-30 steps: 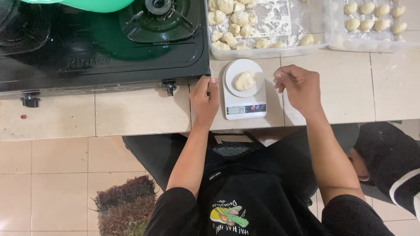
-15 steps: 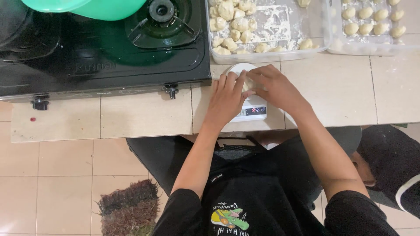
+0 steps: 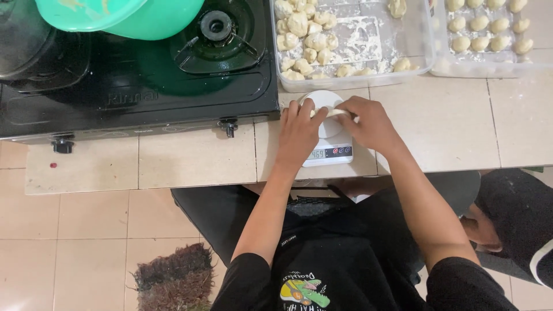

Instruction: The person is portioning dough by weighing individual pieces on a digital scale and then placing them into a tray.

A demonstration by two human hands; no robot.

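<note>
Two hands meet over the small white kitchen scale (image 3: 329, 140), which I use as my landmark. My left hand (image 3: 299, 133) and right hand (image 3: 368, 122) both pinch narrow on one piece of pale dough (image 3: 329, 112) stretched just above the scale's round platform. I judge the dough soft, light and a bit sticky, so it will sag and tear if pulled; better to grip it at both ends with fingertips. Behind the scale sits a clear floured tray (image 3: 368, 40) of dough lumps; to its left stands the black gas stove (image 3: 138, 86). A second ago my hands lay open on either side of the scale with the dough resting on it; now they have closed on it.
</note>
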